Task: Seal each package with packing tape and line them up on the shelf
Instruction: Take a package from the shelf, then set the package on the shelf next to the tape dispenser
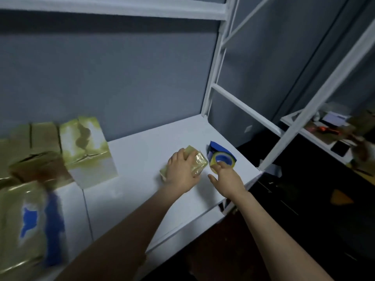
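A small tan package (197, 162), glossy with tape, lies on the white shelf (138, 179) near its right end. My left hand (181, 171) lies over the package with fingers curled round its top. Right of it sits a tape roll in a blue dispenser (221, 158). My right hand (225, 177) reaches to the roll, fingertips touching its near rim, thumb spread out to the left. Several taped packages (87, 151) stand in a blurred group at the shelf's left.
White shelf posts (215, 78) rise at the right end, with a diagonal brace. A second shelf (324, 138) with clutter stands further right. Below and right of the shelf edge the floor is dark. A grey wall backs the shelf.
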